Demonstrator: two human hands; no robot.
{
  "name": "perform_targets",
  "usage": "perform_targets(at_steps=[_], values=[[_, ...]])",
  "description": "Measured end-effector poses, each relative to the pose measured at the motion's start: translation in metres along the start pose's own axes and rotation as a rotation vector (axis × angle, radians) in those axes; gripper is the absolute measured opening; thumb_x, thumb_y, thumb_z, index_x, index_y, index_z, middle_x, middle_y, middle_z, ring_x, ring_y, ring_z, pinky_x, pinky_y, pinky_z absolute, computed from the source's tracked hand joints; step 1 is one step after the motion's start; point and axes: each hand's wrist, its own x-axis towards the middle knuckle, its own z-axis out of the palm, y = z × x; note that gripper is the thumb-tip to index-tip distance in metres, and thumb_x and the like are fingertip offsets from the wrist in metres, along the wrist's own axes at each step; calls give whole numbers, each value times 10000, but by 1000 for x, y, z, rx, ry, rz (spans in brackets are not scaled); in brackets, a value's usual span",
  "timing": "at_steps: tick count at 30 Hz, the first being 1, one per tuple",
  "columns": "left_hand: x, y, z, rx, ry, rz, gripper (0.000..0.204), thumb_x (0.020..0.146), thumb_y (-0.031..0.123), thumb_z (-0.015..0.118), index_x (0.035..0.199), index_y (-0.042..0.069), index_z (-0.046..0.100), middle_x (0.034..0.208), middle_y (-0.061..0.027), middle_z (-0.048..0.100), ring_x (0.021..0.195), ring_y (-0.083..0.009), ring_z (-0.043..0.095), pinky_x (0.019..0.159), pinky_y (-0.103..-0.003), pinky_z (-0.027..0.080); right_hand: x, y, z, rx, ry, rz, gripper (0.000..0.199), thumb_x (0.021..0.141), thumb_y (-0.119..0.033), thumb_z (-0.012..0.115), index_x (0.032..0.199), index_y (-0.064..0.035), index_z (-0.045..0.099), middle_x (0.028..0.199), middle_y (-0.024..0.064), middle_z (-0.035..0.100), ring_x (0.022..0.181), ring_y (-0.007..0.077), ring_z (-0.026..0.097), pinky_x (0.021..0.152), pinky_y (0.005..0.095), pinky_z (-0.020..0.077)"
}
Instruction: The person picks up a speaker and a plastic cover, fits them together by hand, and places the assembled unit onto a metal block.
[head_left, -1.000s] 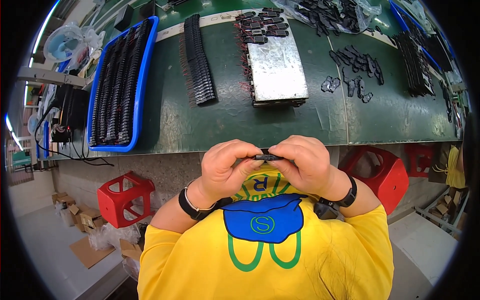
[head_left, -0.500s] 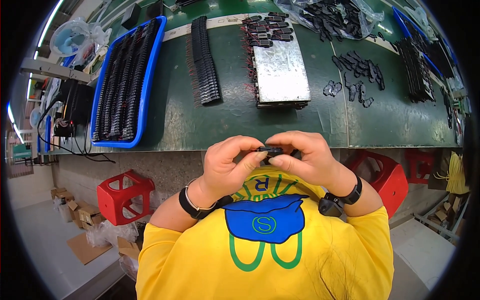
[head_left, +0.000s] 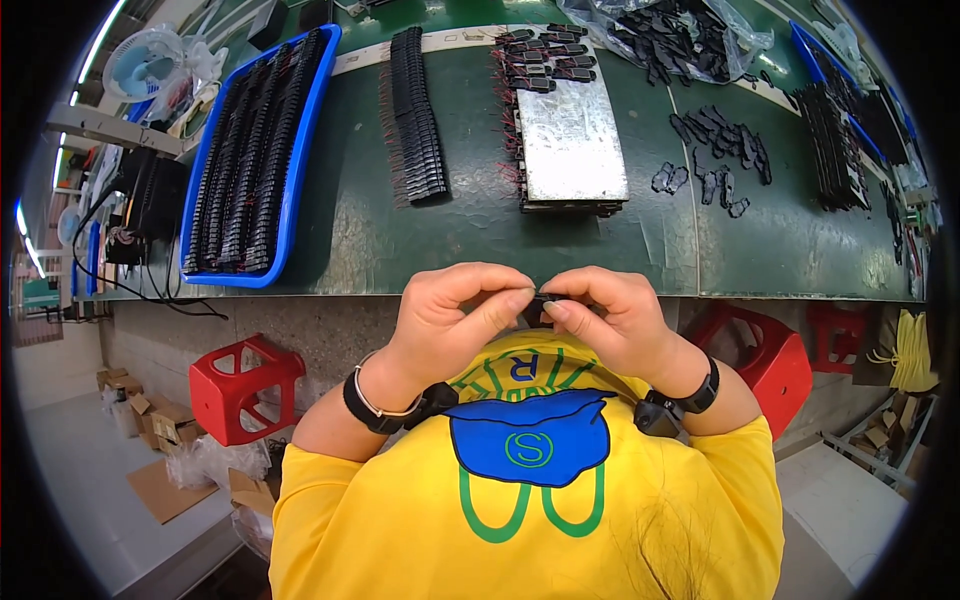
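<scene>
In front of my chest, at the near edge of the green table (head_left: pixel 330 240), both hands meet over a small black plastic part (head_left: pixel 541 297). My left hand (head_left: pixel 450 312) pinches its left end between thumb and fingers. Thumb and forefinger of my right hand (head_left: pixel 620 318) are closed on the right end. Fingers cover most of the part, so its exact kind cannot be made out. Beyond the hands stands a stack of metal plates (head_left: pixel 572 150), with small black parts with red wires (head_left: pixel 545 65) at its far end and left side.
A blue tray (head_left: pixel 285 250) packed with rows of black parts lies left, beside a row of similar parts (head_left: pixel 415 120). Loose black pieces (head_left: pixel 720 140) lie right, below a plastic bag (head_left: pixel 735 40). Red stools (head_left: pixel 245 385) stand under the table edge.
My fingertips have closed further over the black part, and less of it shows. My left fingers have shifted slightly right, toward the right hand. The view has shifted slightly.
</scene>
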Motion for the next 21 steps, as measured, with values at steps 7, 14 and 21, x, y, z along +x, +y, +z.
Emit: perform_targets(at_steps=[7,14,21], values=[[-6,-2,4,-186,62,-69,98,877,21,614,950,-37,644,813,-77,656,700,-113,648,617,-210,524,0,2,4,-85,81,-121,127,860,-30,614,972,28,610,810,87,666,673,137,652,598,233,510],[-7,-3,7,-253,57,-80,110,861,19,635,954,-38,643,825,-82,658,688,-117,642,626,-211,518,2,-1,2,-199,97,-261,106,826,-34,639,920,7,611,779,110,650,634,194,639,557,266,485],[3,4,-5,222,-148,158,169,825,1,668,988,-32,638,843,-82,652,695,-123,630,618,-215,501,3,1,5,-250,130,-362,159,783,-35,669,927,-3,610,772,129,633,645,282,621,566,330,486]])
